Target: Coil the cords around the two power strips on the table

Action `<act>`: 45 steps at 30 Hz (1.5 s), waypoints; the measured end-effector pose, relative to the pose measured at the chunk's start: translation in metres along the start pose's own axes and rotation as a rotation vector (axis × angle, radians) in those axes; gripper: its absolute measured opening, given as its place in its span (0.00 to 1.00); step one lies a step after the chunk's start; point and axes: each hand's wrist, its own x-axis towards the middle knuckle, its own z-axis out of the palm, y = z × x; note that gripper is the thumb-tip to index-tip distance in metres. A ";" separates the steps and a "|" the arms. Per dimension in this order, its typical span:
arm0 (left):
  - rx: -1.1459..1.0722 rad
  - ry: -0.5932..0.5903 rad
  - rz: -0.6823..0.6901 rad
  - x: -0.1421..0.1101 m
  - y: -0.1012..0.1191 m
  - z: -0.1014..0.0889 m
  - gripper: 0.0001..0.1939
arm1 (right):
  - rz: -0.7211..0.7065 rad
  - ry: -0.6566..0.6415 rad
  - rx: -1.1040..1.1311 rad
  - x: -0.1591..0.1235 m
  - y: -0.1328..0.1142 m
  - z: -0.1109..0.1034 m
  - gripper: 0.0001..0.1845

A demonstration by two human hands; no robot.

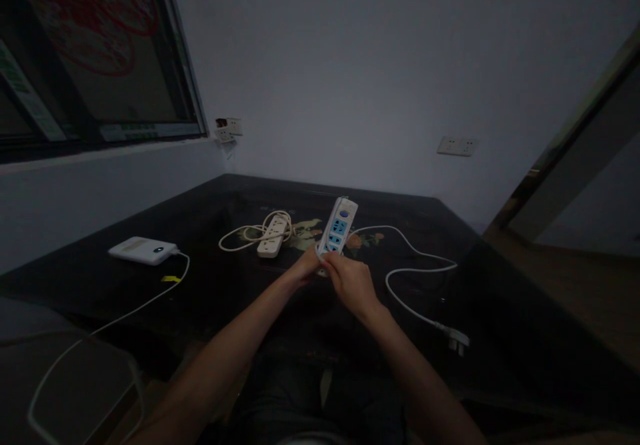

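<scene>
A white power strip (331, 217) with blue sockets is tilted up over the dark table in front of me. My left hand (306, 264) is closed around its near end from the left side. At that same end my right hand (351, 281) is closed, with thumb and finger pinching the white cord (400, 232) where it crosses the strip. Part of this cord lies along the strip's face. The rest curves over the table on the right to a plug (457, 340). My fingers hide the strip's lower end.
A second, cream power strip (270, 246) lies left of my hands, its cord coiled over it. Farther left is a white power bank (141, 250) with a cable hanging off the table edge (70, 318). Wall sockets (457, 146) are behind.
</scene>
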 end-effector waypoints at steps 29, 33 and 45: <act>-0.127 -0.045 -0.149 -0.009 -0.001 0.006 0.21 | 0.116 0.162 0.299 -0.001 0.068 0.015 0.16; -0.084 -0.051 -0.128 -0.009 -0.001 0.006 0.22 | 0.118 0.196 0.296 -0.004 0.066 0.014 0.15; 0.020 -0.131 -0.150 -0.008 -0.007 0.007 0.27 | 0.189 0.338 0.334 -0.004 0.072 0.019 0.16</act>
